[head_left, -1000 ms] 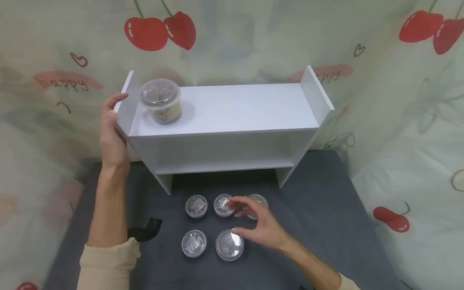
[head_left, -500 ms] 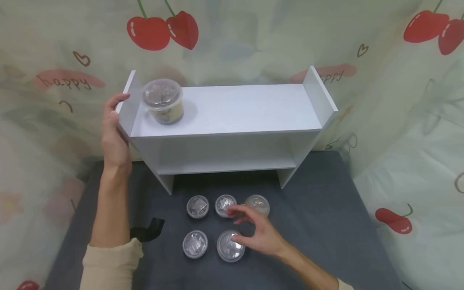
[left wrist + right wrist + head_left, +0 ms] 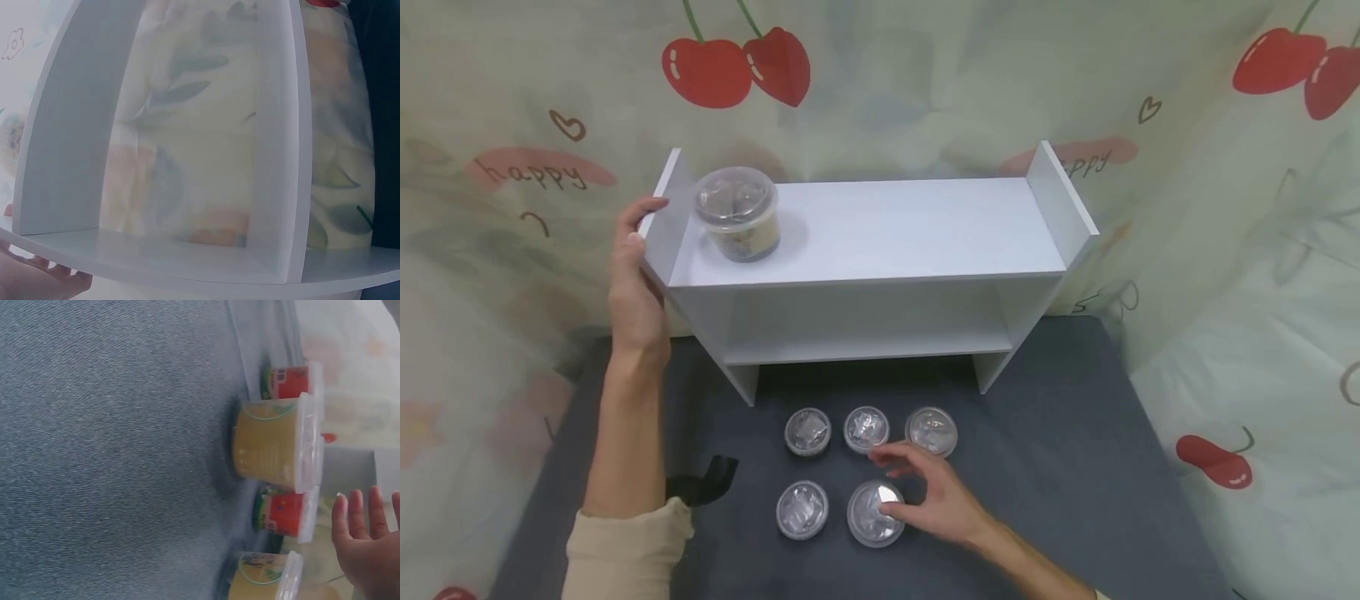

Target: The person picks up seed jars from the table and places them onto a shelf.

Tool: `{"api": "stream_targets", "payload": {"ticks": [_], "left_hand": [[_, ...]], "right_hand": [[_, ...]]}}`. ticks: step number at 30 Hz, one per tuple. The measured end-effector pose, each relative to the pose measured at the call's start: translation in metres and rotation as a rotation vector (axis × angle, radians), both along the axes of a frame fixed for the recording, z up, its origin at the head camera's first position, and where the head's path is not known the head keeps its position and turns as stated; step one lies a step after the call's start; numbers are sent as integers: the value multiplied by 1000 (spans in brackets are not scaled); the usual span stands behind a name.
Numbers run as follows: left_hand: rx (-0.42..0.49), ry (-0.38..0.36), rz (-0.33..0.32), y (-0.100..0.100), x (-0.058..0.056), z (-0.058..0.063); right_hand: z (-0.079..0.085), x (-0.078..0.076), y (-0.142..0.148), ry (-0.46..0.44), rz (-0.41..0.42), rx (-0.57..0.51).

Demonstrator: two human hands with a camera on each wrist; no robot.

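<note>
Over a lidded plastic cup (image 3: 868, 521), partly hiding it, the right hand (image 3: 938, 502) hangs relaxed, contact unclear; the left hand (image 3: 638, 292) grips a two-tier white shelf (image 3: 910, 229).

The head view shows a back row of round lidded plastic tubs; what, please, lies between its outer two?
One clear-lidded plastic tub, in the head view.

The white shelf (image 3: 902, 229) stands upright behind five upright, clear-lidded tubs (image 3: 867, 521).
</note>
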State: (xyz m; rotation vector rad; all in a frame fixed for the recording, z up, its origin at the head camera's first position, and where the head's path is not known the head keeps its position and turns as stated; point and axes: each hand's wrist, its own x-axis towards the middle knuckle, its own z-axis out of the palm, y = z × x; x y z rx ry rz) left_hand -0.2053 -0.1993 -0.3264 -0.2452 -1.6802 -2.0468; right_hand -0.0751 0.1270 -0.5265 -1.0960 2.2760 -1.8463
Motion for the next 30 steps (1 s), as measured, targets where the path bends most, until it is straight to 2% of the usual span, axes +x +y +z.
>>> {"api": "stream_targets", "payload": {"ticks": [18, 23, 30], "left_hand": [[-35, -7, 14, -2, 1, -2], [-19, -3, 10, -2, 0, -1], [-51, -11, 22, -2, 1, -2]], "right_hand": [[-27, 8, 6, -71, -23, 84], [-33, 12, 8, -48, -14, 123], [-42, 17, 9, -47, 8, 158]]}}
